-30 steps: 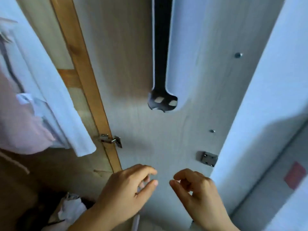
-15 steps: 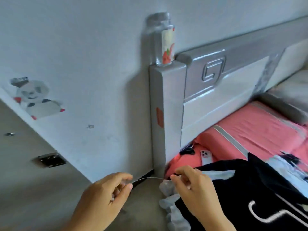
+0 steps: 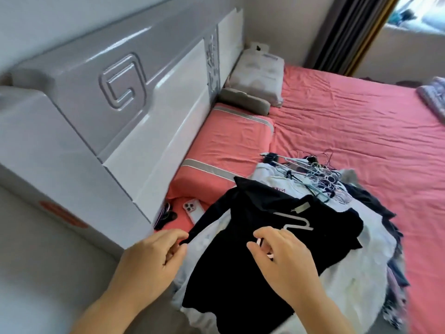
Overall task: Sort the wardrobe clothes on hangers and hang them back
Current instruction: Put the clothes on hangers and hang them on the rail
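- Black top (image 3: 252,256): soft knit, flat atop the clothes pile.
- Left hand (image 3: 154,259): pinches its sleeve cuff.
- Right hand (image 3: 286,259): curled round thin white hanger (image 3: 295,221) wire.
- Beyond top: tangled wire hangers (image 3: 315,175).

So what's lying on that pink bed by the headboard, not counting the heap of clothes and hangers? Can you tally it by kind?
Pillows: 3, one pink, one grey, one pale
Phones: 1, beside the black top
Dark hair bands or cords: 1 bundle, too blurred to count singly
Total: 5
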Demonstrator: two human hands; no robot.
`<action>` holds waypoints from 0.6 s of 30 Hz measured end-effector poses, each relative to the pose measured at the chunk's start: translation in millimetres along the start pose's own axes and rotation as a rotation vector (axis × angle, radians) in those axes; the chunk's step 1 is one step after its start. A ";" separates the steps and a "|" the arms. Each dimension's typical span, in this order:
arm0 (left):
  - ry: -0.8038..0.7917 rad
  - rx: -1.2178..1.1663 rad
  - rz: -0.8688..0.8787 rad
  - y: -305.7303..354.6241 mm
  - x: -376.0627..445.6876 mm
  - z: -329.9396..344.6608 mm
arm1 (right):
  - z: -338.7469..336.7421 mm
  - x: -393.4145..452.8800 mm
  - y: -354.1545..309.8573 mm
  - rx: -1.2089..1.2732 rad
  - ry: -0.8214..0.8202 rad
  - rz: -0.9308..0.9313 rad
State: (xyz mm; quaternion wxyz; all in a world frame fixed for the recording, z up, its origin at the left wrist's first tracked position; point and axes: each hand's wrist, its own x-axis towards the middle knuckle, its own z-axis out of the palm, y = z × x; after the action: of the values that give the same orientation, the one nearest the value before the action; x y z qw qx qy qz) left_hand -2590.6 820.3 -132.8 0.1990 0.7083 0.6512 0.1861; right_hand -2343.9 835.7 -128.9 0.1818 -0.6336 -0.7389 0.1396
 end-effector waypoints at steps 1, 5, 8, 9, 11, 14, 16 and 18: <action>-0.033 -0.008 0.026 5.4 9.6 3.4 | -0.4 1.7 7.0 -0.021 0.017 0.016; -0.142 -0.024 0.080 31.0 55.0 31.5 | -5.7 14.0 48.5 -0.015 0.083 0.094; -0.183 -0.028 0.104 48.7 87.6 54.2 | -1.2 29.1 87.2 -0.042 0.137 0.118; -0.205 -0.017 0.108 55.4 100.5 64.7 | 0.3 37.6 104.6 -0.054 0.158 0.117; -0.240 -0.008 0.091 67.1 120.9 79.7 | 3.2 52.4 134.1 -0.057 0.178 0.123; -0.251 -0.008 0.055 87.8 159.2 112.7 | 0.8 80.4 186.0 -0.052 0.170 0.168; -0.270 -0.007 0.041 103.4 184.1 130.5 | 2.1 98.0 217.8 -0.062 0.135 0.228; -0.304 0.012 0.040 117.8 211.7 153.2 | 6.6 113.6 251.8 -0.053 0.082 0.278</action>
State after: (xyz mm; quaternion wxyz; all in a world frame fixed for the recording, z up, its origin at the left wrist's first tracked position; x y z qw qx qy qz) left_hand -2393.0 1016.7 -200.5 0.2873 0.7425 0.6003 0.0764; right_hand -2138.7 987.8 -234.3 0.1740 -0.7397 -0.6393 0.1181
